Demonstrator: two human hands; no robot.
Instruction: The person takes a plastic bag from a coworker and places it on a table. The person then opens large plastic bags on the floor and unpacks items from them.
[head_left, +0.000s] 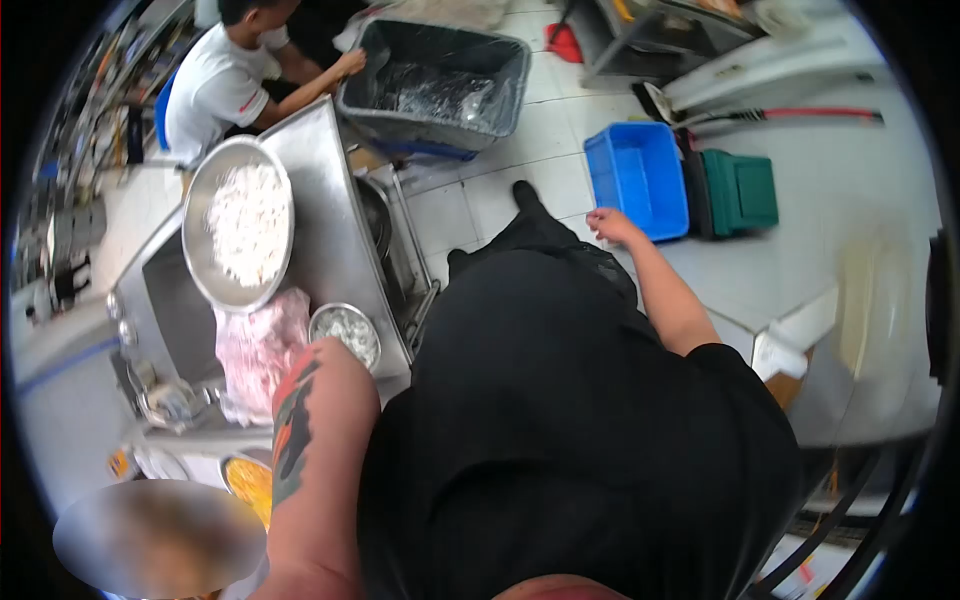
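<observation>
My right hand (607, 226) hangs beside a blue plastic bin (640, 180), its fingers loosely bent and apart, with nothing visible in them. My left arm, with a coloured tattoo, reaches over the left side, but the left hand does not show. Beyond that arm, a large metal bowl (240, 225) of white pieces is on the steel sink counter (325, 190). A clear plastic bag of pinkish contents (262, 355) lies just below the bowl. Next to the bag is a small metal bowl (345, 335) with pale contents.
A person in a white shirt (215, 90) sits at the upper left, one hand on the rim of a large grey tub (435, 130). A green bin (740, 190) is beside the blue one. A red-handled tool (815, 115) is at the upper right. Yellow food (248, 482) sits at the lower left.
</observation>
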